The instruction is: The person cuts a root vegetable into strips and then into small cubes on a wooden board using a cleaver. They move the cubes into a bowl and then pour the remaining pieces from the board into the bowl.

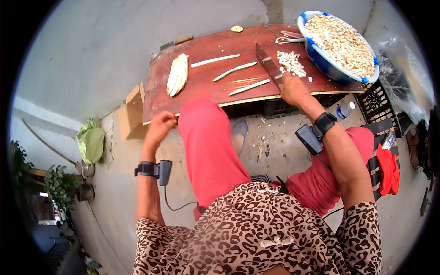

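My right hand [294, 90] grips the handle of a broad-bladed kitchen knife [269, 65], whose blade rests over the red board beside a pile of pale diced pieces [290, 63]. Three long pale vegetable strips lie apart from one another: an upper strip [215, 60], a middle strip [234, 71] and a lower strip [250, 87] near the blade. Farther left is a thick pale vegetable piece [178, 75] with lengthwise lines. Just off the board's front left corner, my left hand [161, 124] has its fingers curled in, with nothing visible in them.
A blue and white basin [321, 59] heaped with diced pieces stands at the right of the red board [201, 87]. Scissors [289, 40] lie beside it; a wooden-handled tool [176, 42] lies at the back edge. A bottle [345, 110] is on the floor.
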{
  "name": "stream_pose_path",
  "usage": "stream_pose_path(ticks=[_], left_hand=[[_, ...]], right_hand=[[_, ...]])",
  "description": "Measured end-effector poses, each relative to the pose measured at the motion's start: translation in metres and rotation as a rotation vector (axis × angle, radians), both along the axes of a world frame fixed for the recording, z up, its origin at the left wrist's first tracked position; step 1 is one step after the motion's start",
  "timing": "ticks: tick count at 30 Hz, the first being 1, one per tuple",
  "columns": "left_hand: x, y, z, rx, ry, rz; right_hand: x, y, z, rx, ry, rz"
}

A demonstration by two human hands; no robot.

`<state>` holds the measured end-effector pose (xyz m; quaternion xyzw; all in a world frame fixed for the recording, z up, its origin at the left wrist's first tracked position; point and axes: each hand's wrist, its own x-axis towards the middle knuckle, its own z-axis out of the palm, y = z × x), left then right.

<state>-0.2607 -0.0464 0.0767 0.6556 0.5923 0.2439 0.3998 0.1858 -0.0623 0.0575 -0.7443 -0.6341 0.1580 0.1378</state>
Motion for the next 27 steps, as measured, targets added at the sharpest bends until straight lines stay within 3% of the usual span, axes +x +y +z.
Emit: stream_pose_path(ticks=[1, 3, 5, 9, 11, 15, 17, 22, 27], left_hand=[[0.008, 0.009, 0.023, 0.001, -0.030, 0.097], [0.035, 0.031, 0.062, 0.201, -0.028, 0.051], [0.081, 0.043, 0.090, 0.302, -0.158, -0.049], [0.185, 0.048, 0.104, 0.353, -0.002, -0.354], [0.221, 0.067, 0.068, 0.456, -0.018, -0.562], [0.263, 0.073, 0.011, 0.423, 0.169, -0.676], [0.262, 0.075, -0.018, 0.556, 0.228, -0.743], [0.251, 0.082, -0.042, 0.496, 0.225, -0.728], [0.254, 0.121, -0.026, 0.449, 0.498, -0.603]], right_hand=[[-0.001, 0.000, -0.001, -0.001, -0.003, -0.001], [-0.002, -0.002, 0.001, -0.013, -0.005, -0.008], [-0.005, -0.004, 0.004, -0.023, -0.005, -0.026], [-0.007, -0.013, 0.008, 0.009, 0.010, -0.006], [-0.006, -0.015, 0.007, 0.012, 0.020, 0.013], [-0.004, -0.020, 0.013, -0.024, 0.066, -0.017], [-0.005, -0.024, 0.024, -0.080, 0.065, -0.054], [-0.007, -0.035, 0.031, -0.035, 0.099, -0.050], [-0.007, -0.035, 0.029, -0.011, 0.092, -0.063]])
